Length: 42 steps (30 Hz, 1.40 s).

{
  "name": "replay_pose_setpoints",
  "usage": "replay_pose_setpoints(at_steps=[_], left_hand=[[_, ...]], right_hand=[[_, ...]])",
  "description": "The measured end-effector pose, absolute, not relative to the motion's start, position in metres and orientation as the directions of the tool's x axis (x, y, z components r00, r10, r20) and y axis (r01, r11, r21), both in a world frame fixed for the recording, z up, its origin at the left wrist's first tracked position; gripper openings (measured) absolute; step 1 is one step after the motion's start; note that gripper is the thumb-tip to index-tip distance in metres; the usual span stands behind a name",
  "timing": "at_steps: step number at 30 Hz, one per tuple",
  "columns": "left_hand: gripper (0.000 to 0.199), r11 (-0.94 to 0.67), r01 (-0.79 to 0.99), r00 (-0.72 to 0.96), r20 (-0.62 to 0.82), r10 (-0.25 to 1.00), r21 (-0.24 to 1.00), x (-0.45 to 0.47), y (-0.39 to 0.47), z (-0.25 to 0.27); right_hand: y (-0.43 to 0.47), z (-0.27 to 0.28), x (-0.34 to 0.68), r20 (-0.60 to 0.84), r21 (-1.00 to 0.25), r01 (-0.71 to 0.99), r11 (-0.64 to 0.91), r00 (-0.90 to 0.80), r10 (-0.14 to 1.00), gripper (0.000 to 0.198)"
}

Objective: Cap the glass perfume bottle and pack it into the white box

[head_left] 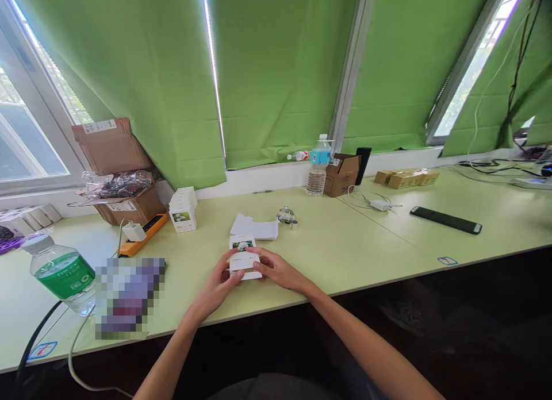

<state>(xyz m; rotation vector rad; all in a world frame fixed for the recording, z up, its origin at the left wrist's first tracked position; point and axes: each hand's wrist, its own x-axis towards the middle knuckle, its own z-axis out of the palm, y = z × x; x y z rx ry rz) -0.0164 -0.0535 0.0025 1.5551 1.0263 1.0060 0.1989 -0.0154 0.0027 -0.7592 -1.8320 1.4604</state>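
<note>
Printed white carton [242, 262], grasped at opposite sides by the left hand [221, 278] and right hand [279, 269], on the near side of the white sheet [262, 230]. Right of the sheet: a clear glass object [286, 214]; left of it: grouped white boxes [183, 209].

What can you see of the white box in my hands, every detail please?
The white box looks like thin card, printed with a white flower among green leaves toward its far end; the small lettering below is unreadable. A brownish patch and a white flap-like strip show at its near end. The left hand and right hand hold it from both sides, near the edge of the table, with white paper just beyond.
</note>
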Motion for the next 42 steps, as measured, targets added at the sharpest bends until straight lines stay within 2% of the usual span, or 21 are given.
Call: replay_pose_setpoints(at_steps=[12,18,26,32,38,42], left_hand=[[0.061,-0.158,0.114,0.305,0.117,0.945,0.981,-0.016,-0.053,0.002],[0.059,-0.172,0.108,0.293,0.133,0.947,0.979,-0.015,-0.054,0.002],[0.059,-0.192,0.11,0.302,0.152,0.941,0.975,-0.016,-0.051,-0.003],[0.068,-0.204,0.067,0.305,0.175,0.936,0.977,-0.015,-0.051,-0.007],[0.066,-0.186,0.073,0.299,0.157,0.941,0.98,-0.016,-0.052,-0.004],[0.065,-0.179,0.067,0.295,0.152,0.943,0.981,-0.016,-0.051,-0.005]], right_hand=[[-0.015,0.0,0.2,0.121,-0.981,0.041,0.187,-0.628,0.769,0.064],[-0.015,0.0,0.199,0.157,-0.973,0.031,0.23,-0.643,0.75,0.071],[-0.015,0.0,0.199,0.13,-0.981,0.033,0.19,-0.615,0.778,0.063],[-0.015,0.0,0.198,0.138,-0.981,0.028,0.192,-0.593,0.793,0.058],[-0.015,-0.001,0.198,0.144,-0.978,0.032,0.205,-0.609,0.78,0.067],[-0.014,-0.003,0.198,0.134,-0.983,0.024,0.184,-0.597,0.791,0.066]])
